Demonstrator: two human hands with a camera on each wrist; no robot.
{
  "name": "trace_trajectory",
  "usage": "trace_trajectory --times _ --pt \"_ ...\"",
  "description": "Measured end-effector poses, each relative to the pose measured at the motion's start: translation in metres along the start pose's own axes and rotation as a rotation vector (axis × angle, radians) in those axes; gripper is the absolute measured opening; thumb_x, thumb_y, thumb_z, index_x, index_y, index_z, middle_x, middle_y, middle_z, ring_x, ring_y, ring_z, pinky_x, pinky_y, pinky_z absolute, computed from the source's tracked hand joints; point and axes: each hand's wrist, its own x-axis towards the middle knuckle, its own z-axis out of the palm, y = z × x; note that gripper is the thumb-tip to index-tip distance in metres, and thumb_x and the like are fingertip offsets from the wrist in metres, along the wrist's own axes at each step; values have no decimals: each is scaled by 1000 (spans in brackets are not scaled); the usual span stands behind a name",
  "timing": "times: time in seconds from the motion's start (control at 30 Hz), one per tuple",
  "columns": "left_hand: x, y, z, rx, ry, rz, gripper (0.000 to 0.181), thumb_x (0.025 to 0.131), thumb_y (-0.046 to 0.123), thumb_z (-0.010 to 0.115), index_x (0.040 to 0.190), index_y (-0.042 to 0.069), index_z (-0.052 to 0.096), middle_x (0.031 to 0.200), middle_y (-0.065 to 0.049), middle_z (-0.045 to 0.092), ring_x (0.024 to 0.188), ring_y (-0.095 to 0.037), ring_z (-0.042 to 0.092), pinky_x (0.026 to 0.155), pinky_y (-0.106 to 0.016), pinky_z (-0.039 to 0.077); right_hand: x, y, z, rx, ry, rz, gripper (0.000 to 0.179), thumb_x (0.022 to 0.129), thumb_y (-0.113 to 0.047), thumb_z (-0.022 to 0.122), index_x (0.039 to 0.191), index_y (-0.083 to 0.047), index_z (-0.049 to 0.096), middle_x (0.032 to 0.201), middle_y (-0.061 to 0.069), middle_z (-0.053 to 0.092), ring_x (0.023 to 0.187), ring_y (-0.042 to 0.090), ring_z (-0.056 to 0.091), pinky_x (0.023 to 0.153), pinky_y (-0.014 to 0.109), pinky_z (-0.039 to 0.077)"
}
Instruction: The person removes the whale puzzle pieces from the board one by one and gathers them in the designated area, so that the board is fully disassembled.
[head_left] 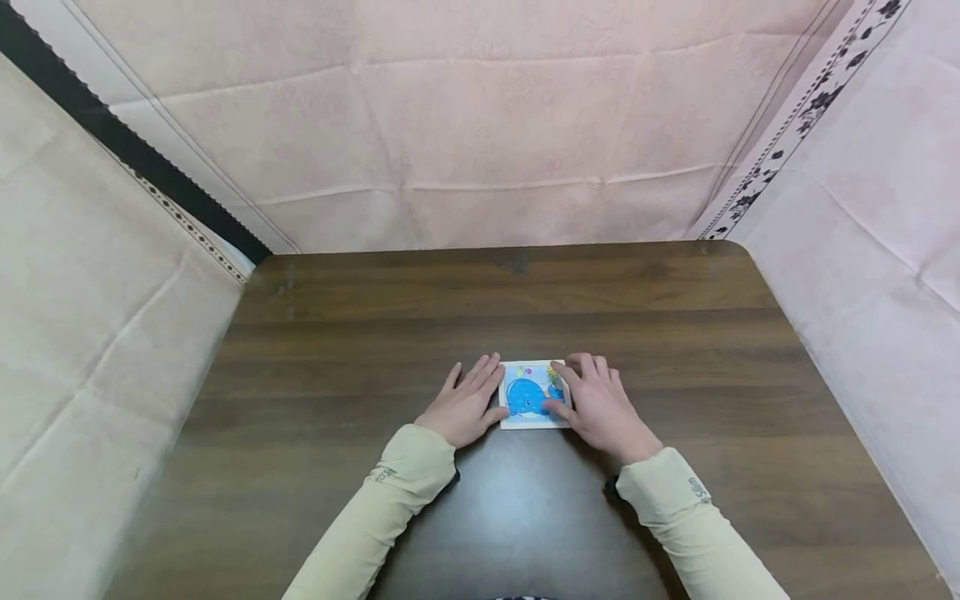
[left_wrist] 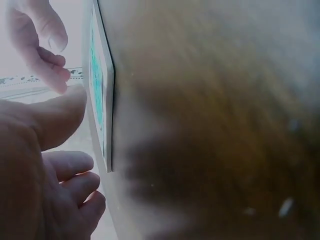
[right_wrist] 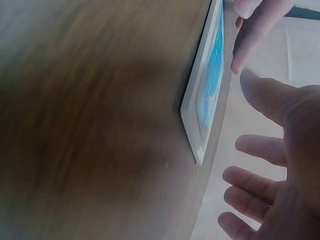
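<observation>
A thin square picture board (head_left: 527,396) with a white border and a blue whale on it lies flat on the wooden table. At its left edge is my left hand (head_left: 465,404), fingers extended and thumb reaching to the lower left side. My right hand (head_left: 600,408) is over the right edge, its thumb and index finger spread above the picture. In the left wrist view, the board (left_wrist: 109,100) appears edge-on beside the left thumb. From the right wrist, the board's pale edge (right_wrist: 192,110) shows close to the table, with the right fingers (right_wrist: 250,192) loosely spread.
The brown wood-grain table (head_left: 337,333) has rounded far corners. Pale creased cloth (head_left: 487,125) hangs behind it, with more cloth along both sides. A dark strip (head_left: 135,142) runs down the left cloth and a floral band (head_left: 810,117) down the right.
</observation>
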Motion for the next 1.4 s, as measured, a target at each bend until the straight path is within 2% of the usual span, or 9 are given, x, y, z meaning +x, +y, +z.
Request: trace_trajectory --times 0.27,0.5,0.83,1.0,1.27,1.4 --pt "1 0 2 24 -20 1 84 94 59 49 156 10 21 162 -3 11 149 -18 7 117 -55 7 16 -14 7 25 -3 -53 63 86 -38 74 137 -7 56 126 13 49 109 29 42 94 45 45" --pt "-1 2 6 66 -20 9 84 93 59 50 155 8 24 162 -5 13 148 -20 10 116 -59 11 26 -23 21 88 -44 -80 56 90 -35 70 136 -7 57 110 7 47 97 21 42 82 32 47" --pt "0 3 3 71 -16 15 84 92 59 51 154 8 27 162 -6 15 148 -21 14 115 -61 12 35 -26 27 68 -66 -46 51 91 -35 68 133 -8 60 98 5 46 90 21 41 79 33 42" --pt "1 2 3 102 11 12 83 92 62 50 152 7 31 160 -7 20 147 -21 18 115 -59 11 37 -29 25 68 -75 -61 49 91 -33 70 131 -7 62 99 6 48 91 21 43 81 33 44" --pt "1 5 0 134 31 15 83 91 63 50 151 7 35 159 -9 24 146 -22 22 115 -60 9 39 -28 24 100 -82 -33 45 89 -34 72 124 -7 65 99 4 49 92 20 43 80 31 45" --pt "4 7 -1 147 47 10 77 94 60 48 149 7 39 158 -9 28 145 -21 25 116 -59 9 40 -26 25 102 -81 -25 48 89 -34 72 127 -6 62 98 4 49 90 20 43 79 31 45"
